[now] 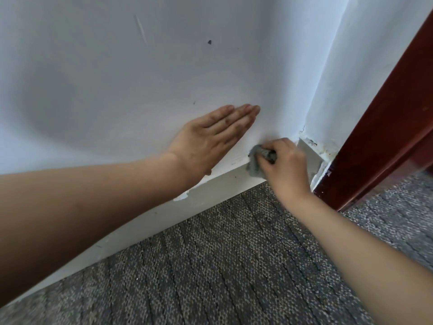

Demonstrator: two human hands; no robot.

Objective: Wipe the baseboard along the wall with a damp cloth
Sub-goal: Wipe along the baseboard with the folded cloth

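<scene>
A white baseboard runs along the foot of the pale wall, from lower left up to the corner at the right. My right hand grips a bunched grey cloth and holds it against the top edge of the baseboard, close to the corner. My left hand lies flat on the wall with straight fingers, just above the baseboard and left of the cloth. Paint is chipped on the baseboard below my left wrist.
Grey patterned carpet covers the floor up to the baseboard. A dark red-brown door frame stands at the right, just past the wall corner. The wall carries a small dark mark and a scratch.
</scene>
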